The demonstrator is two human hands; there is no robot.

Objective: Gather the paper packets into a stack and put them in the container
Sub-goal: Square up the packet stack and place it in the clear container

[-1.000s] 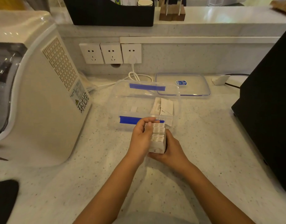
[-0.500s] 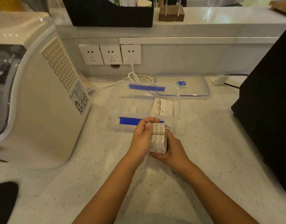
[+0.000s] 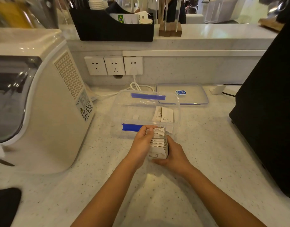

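Observation:
A thick stack of white paper packets (image 3: 158,142) stands on edge just above the counter, pressed between both hands. My left hand (image 3: 141,145) grips its left side with fingers curled over the top. My right hand (image 3: 174,154) cups its right side and bottom. Directly behind the stack sits the clear plastic container (image 3: 118,112) with blue clips, open. A few loose packets (image 3: 163,114) lie inside it at the right end.
The container's clear lid (image 3: 190,99) lies flat behind it to the right. A large white machine (image 3: 42,104) fills the left side, a black appliance (image 3: 268,104) the right. Wall sockets (image 3: 114,65) and a white cable (image 3: 137,86) are at the back.
The stack and both hands stay almost in place in front of the container; the view has tilted up slightly, showing more of the back shelf.

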